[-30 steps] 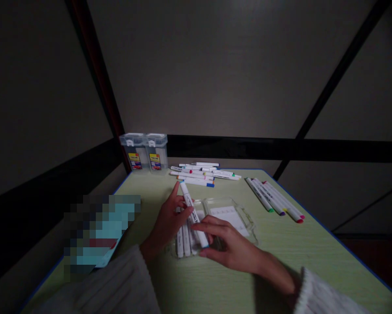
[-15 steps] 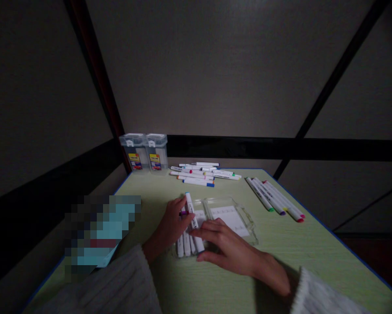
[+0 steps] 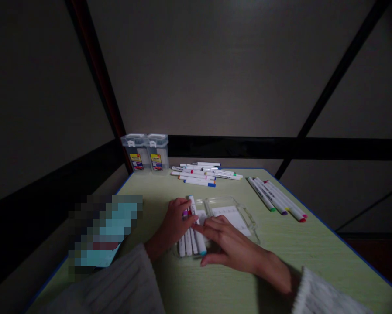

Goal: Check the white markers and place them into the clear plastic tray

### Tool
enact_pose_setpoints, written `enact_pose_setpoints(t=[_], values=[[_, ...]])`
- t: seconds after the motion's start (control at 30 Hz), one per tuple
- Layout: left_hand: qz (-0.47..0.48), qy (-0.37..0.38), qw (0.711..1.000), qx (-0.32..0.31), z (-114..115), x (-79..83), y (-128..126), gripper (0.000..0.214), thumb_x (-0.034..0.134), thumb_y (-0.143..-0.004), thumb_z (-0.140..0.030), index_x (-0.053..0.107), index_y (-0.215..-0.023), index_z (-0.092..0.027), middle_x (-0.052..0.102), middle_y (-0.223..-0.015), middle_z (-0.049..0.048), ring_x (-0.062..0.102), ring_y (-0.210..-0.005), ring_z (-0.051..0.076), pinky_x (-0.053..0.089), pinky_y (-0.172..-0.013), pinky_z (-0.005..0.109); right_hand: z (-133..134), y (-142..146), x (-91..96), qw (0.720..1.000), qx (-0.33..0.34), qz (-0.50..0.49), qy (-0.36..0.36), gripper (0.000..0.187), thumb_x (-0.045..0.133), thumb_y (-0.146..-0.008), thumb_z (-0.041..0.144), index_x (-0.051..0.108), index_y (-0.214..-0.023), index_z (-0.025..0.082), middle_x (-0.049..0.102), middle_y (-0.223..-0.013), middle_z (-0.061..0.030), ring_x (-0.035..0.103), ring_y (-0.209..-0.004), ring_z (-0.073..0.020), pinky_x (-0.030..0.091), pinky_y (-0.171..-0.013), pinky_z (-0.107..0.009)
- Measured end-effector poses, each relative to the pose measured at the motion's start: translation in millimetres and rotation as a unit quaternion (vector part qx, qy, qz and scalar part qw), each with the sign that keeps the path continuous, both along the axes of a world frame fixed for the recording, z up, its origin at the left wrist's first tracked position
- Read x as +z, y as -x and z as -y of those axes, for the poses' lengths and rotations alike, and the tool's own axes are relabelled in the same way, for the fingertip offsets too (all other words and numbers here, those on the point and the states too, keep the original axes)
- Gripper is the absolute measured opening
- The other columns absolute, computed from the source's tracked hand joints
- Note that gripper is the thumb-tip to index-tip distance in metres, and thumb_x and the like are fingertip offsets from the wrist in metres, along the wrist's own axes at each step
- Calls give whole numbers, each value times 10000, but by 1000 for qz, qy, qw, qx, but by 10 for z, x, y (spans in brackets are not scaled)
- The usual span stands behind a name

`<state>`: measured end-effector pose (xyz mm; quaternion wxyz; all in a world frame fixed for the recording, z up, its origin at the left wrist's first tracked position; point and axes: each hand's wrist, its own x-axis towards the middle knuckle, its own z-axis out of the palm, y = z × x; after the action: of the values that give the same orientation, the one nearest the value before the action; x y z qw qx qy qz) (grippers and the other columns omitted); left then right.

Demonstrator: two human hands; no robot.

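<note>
A white marker [image 3: 200,243] with light blue ends lies lengthwise over the left half of an opened clear plastic case [image 3: 255,233]. My left hand [image 3: 173,224] is closed on its upper part, thumb across the barrel and fingers by the far end. Beside it in the case are several other white markers [image 3: 182,246], with a purple and a red band showing under my fingers. My right hand [image 3: 233,246] touches the marker's right side with its fingertips, thumb held apart near the lower end. Printed white paper [image 3: 232,216] shows in the case's right half.
Two clear lidded boxes [image 3: 156,152] stand at the back left. A loose pile of markers [image 3: 202,174] lies at the back, and another group of markers [image 3: 274,196] by the right edge. At left lies a pixelated light-blue object [image 3: 112,235].
The marker has come down flatter into the case beside the others, its light blue lower end now showing. My right thumb has moved off that end.
</note>
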<state>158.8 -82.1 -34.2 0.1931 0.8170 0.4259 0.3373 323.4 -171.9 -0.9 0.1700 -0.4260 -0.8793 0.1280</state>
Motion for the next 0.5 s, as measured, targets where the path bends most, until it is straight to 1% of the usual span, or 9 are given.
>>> enact_pose_setpoints(t=[0.07, 0.17, 0.23, 0.3, 0.4, 0.5], values=[[3, 0, 1000, -1, 3, 6, -3, 309, 631, -647, -144, 660, -952, -182, 604, -965, 57, 524, -969, 214, 425, -897, 379, -6, -23, -2, 1000, -9, -3, -11, 691, 526, -765, 580, 459, -1310, 161, 587, -954, -103, 517, -921, -247, 369, -817, -379], [-2, 7, 1000, -8, 5, 19, -1, 290, 632, -651, -154, 665, -938, -183, 604, -956, 54, 519, -969, 216, 416, -905, 385, -21, -61, -4, 999, -27, -12, -14, 593, 499, -805, 547, 520, -1263, 172, 572, -906, -89, 516, -892, -238, 378, -793, -375], [-5, 10, 1000, -11, 4, 29, -2, 275, 631, -654, -161, 669, -925, -183, 604, -946, 53, 516, -966, 218, 413, -906, 387, -36, -78, -9, 999, -34, -23, -12, 557, 516, -805, 530, 546, -1243, 187, 566, -907, -85, 514, -893, -235, 383, -784, -368], [-8, 12, 1000, -9, 3, 41, -8, 277, 629, -657, -172, 670, -931, -179, 601, -944, 57, 514, -966, 221, 415, -901, 386, -50, -84, -17, 998, -38, -41, -3, 561, 564, -775, 522, 562, -1231, 195, 561, -907, -80, 516, -892, -231, 393, -781, -361], [-19, 22, 1000, -1, 1, 50, -20, 307, 630, -663, -187, 666, -966, -161, 595, -948, 71, 513, -969, 227, 421, -892, 383, -68, -80, -37, 996, -49, -72, 29, 568, 625, -743, 488, 582, -1211, 169, 542, -902, -79, 518, -882, -220, 417, -777, -338], [-24, 21, 999, 7, -7, 38, -30, 360, 633, -666, -187, 650, -1025, -165, 588, -964, 73, 512, -970, 225, 421, -894, 381, -86, -74, -64, 992, -52, -103, 54, 548, 643, -750, 439, 590, -1197, 127, 517, -920, -86, 511, -901, -209, 428, -802, -315]])
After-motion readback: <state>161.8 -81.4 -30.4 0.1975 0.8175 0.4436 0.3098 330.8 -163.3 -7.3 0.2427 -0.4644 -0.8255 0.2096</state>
